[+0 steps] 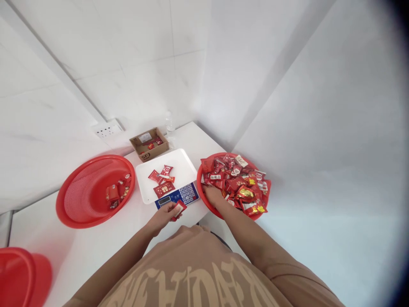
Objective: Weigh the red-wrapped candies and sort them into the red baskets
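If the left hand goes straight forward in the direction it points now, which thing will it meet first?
Probably the keypad side of the blue scale, just ahead of the left hand and its red packet. Height is unclear, so it might pass above.

Two hands (166, 213) (212, 195), one tray (182, 164), one scale (173, 198), one box (151, 152).

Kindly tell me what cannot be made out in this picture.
In the head view:
- Right hand: fingertips hidden among packets in the full red basket.
- Held packet: print too small, partly covered by the left hand.
- Digital scale: display reading too small.
- Lower-left red container: cut off by the left and bottom edges.
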`<state>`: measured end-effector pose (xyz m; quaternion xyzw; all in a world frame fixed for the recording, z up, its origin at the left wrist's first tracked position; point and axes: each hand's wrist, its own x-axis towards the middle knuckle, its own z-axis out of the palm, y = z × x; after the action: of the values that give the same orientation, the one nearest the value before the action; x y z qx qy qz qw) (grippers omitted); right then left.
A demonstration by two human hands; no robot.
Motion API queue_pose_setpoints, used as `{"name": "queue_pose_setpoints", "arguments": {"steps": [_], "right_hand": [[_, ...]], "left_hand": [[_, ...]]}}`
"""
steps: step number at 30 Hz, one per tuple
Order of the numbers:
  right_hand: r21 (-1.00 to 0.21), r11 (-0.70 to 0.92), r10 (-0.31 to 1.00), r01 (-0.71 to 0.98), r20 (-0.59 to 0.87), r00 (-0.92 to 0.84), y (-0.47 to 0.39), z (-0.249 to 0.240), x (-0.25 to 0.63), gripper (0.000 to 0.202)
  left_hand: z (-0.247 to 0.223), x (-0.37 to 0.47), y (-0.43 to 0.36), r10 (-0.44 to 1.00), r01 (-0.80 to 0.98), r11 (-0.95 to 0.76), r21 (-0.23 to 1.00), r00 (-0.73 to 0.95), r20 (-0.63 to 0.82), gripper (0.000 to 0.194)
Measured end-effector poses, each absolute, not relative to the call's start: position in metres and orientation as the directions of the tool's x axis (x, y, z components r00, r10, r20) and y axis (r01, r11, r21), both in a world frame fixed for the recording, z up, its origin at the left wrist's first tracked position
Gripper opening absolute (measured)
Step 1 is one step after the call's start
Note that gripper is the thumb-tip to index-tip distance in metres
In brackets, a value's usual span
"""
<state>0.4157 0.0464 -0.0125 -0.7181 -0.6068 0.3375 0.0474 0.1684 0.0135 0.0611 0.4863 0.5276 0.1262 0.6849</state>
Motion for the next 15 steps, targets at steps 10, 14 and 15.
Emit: {"name": "queue_pose_setpoints", "arguments": {"steps": [10, 14, 15], "right_hand": [[-0.601, -0.331, 0.918, 0.728, -0.383, 0.102, 0.036, 0.007, 0.444, 0.025], [-0.454, -0.296, 0.899, 0.841, -0.430, 0.084, 0.036, 0.018, 0.445, 0.024], [-0.421, -0.280, 0.888, 0.863, -0.455, 0.067, 0.038, 0.018, 0.442, 0.024]], "left_hand": [[0.062, 0.160, 0.015, 0.706, 0.255, 0.552, 0.794, 0.362, -0.608, 0.044], [0.062, 0.161, 0.016, 0.694, 0.253, 0.570, 0.781, 0.359, -0.623, 0.045], [0.062, 0.162, 0.017, 0.693, 0.257, 0.570, 0.781, 0.361, -0.624, 0.045]]}}
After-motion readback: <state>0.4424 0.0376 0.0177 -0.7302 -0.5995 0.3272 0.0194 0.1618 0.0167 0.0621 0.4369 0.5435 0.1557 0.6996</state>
